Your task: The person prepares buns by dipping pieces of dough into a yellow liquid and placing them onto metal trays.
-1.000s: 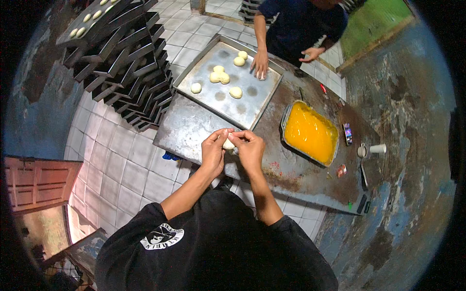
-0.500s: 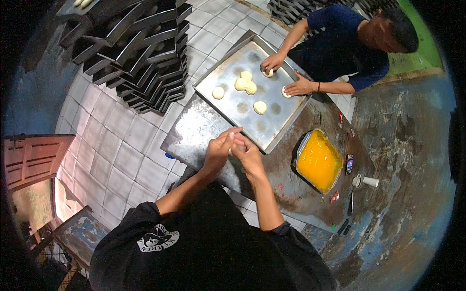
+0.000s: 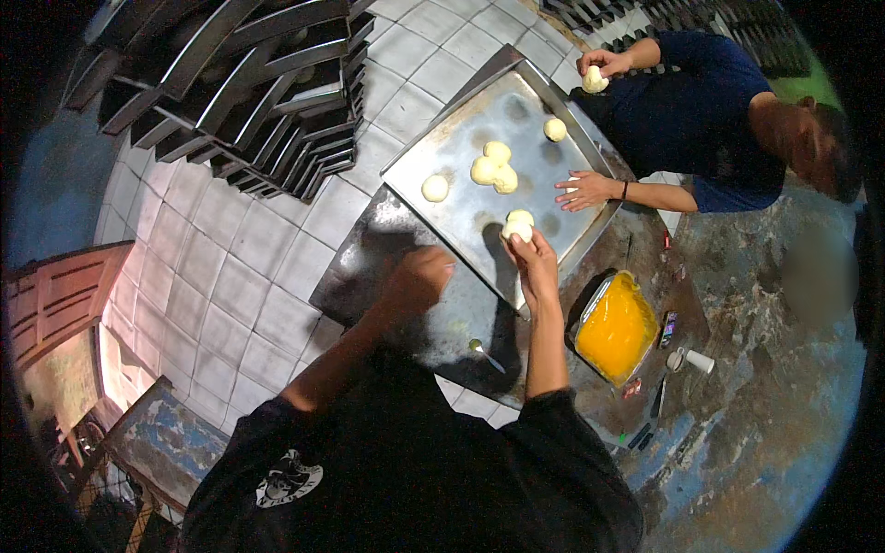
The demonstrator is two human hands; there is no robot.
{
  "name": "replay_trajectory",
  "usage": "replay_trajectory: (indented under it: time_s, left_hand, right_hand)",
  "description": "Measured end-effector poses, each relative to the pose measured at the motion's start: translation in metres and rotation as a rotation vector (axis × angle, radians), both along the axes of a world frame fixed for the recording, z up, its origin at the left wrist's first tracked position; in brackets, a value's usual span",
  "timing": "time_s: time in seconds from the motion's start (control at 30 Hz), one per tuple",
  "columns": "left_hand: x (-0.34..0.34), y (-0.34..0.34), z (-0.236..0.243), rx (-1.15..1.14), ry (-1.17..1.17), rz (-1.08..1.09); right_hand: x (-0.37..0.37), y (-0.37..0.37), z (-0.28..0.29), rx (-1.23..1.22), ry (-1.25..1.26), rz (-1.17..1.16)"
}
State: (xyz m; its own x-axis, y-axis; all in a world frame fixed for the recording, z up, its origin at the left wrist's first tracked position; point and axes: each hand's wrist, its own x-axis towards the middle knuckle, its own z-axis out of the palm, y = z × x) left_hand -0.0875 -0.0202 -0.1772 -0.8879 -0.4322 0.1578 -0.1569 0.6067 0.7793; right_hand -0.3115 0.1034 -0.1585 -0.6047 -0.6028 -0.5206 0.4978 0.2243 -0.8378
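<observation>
In my right hand a pale dough ball is pinched between thumb and fingers, over the near edge of a square metal baking tray. It overlaps another dough ball on the tray, so I cannot tell whether they touch. My left hand, slightly blurred, is curled closed beside the tray, above the dark table; anything inside it is hidden. On the tray lie a cluster of three dough balls, a single one at left and another at the far side.
Opposite, a co-worker raises a dough ball in one hand; the other hand covers dough on the tray. A small spoon lies before me. Rightward are a container of yellow liquid and a white cup. Stacked dark trays stand left.
My hands have parted: the right moved forward over the tray with the dough ball, the left drew aside. The spoon now shows. The co-worker's one hand lifted a dough ball off the tray.
</observation>
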Motion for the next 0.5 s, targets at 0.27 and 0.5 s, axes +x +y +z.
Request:
replay_trajectory:
  time_s: [0.27,0.5]
  left_hand:
    - [-0.112,0.033,-0.082,-0.319,-0.474,-0.116]
    - [-0.080,0.046,-0.046,0.047,-0.042,-0.499]
  right_hand:
    - [0.025,0.069,0.031,0.103,-0.022,-0.156]
    - [0.014,0.049,0.011,0.155,0.084,-0.160]
